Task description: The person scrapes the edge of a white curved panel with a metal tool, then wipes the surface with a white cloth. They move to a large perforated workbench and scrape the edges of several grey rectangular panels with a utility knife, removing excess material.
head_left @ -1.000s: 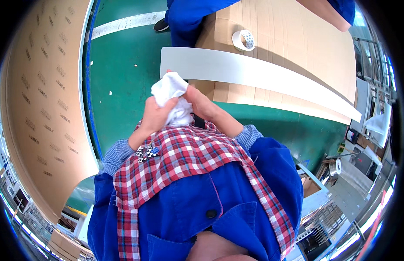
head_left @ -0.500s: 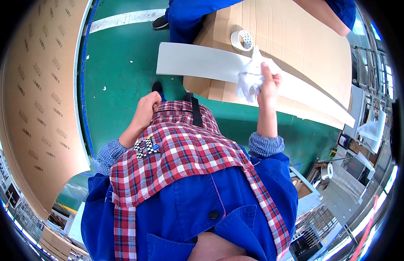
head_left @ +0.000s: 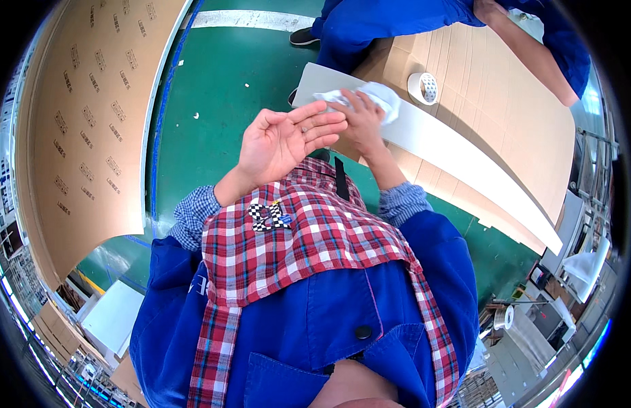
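Observation:
My right hand (head_left: 363, 124) presses a crumpled white cloth (head_left: 385, 100) onto the left part of a long white panel (head_left: 458, 158). Its fingers lie over the cloth's near side. Close beside it, my left hand (head_left: 280, 146) is held palm up with the fingers stretched out. A tiny speck shows at its fingers, too small to name. The panel rests on a large brown cardboard sheet (head_left: 513, 88), and its left end sticks out past the cardboard. Part of that end is hidden behind my hands and the cloth.
On the cardboard, just beyond the panel, sits a roll of white tape (head_left: 415, 88). A co-worker in blue (head_left: 404, 27) is across from me, one bare forearm over the cardboard. At left stands a big printed brown board (head_left: 91, 136). Cluttered equipment (head_left: 533, 326) fills the lower right.
My right hand has slid the cloth left along the panel. My left hand has come up from the apron front and opened beside it. The whole view has shifted.

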Action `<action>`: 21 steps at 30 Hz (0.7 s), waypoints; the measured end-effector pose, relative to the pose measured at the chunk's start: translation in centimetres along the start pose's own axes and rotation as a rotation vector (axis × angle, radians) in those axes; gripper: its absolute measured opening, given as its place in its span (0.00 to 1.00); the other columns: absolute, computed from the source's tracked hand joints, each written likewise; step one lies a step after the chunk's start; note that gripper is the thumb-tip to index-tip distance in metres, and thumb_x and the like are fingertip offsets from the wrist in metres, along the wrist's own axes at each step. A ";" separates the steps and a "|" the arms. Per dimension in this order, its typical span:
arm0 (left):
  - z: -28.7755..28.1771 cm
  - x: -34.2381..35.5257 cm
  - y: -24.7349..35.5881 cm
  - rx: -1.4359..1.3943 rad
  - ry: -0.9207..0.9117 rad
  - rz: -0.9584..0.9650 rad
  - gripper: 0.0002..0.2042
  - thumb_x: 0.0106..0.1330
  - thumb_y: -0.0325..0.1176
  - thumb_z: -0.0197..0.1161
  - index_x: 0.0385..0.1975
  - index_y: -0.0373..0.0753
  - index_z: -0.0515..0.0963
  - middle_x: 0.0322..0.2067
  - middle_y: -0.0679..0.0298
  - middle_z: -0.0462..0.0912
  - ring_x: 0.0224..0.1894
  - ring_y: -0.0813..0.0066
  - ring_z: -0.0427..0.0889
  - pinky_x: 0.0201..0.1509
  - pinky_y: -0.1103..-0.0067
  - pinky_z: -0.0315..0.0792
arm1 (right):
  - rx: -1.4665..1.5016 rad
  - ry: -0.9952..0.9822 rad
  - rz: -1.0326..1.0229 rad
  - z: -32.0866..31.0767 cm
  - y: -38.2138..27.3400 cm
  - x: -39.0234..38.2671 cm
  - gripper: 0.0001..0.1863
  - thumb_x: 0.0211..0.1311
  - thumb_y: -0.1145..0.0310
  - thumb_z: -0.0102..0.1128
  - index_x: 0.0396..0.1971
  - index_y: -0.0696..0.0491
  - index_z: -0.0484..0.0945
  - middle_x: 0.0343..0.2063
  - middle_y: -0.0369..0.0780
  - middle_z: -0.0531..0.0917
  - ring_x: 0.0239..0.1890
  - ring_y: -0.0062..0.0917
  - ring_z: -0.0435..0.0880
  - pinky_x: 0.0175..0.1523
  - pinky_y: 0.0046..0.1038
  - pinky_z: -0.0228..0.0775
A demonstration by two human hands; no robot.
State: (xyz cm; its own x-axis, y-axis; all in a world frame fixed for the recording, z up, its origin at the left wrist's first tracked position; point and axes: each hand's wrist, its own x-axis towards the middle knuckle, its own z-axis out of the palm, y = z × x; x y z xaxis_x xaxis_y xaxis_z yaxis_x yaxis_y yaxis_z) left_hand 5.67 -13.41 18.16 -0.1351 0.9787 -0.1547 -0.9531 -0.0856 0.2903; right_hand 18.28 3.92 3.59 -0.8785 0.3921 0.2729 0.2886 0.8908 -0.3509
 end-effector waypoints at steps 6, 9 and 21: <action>-1.5 -1.2 -0.1 0.231 0.159 0.038 0.22 0.65 0.24 0.34 0.60 0.26 0.56 0.60 0.39 0.59 0.63 0.48 0.61 0.66 0.65 0.61 | -0.106 0.036 0.192 -6.6 10.1 -8.1 0.28 0.42 0.81 0.55 0.44 0.35 0.80 0.52 0.34 0.75 0.52 0.35 0.72 0.51 0.36 0.66; -3.3 -2.3 -0.2 0.294 0.286 0.028 0.20 0.66 0.22 0.34 0.59 0.26 0.56 0.59 0.38 0.60 0.62 0.49 0.63 0.64 0.67 0.66 | -0.169 0.229 0.525 -8.8 16.9 -12.7 0.26 0.45 0.85 0.50 0.44 0.45 0.81 0.50 0.43 0.75 0.47 0.36 0.76 0.54 0.31 0.69; -5.2 -2.6 -3.3 0.269 0.264 -0.155 0.24 0.68 0.26 0.50 0.62 0.33 0.52 0.58 0.38 0.61 0.59 0.56 0.70 0.58 0.71 0.72 | -0.029 0.112 -0.044 0.3 -3.4 3.5 0.20 0.49 0.70 0.53 0.42 0.34 0.79 0.48 0.35 0.75 0.49 0.31 0.74 0.45 0.40 0.66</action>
State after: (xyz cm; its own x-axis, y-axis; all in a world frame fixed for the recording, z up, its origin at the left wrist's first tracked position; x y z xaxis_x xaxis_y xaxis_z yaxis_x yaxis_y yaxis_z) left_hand 7.76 -16.62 12.66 -0.0938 0.8916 -0.4430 -0.8673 0.1453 0.4761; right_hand 14.07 2.18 5.48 -0.8431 0.3739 0.3865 0.2630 0.9136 -0.3103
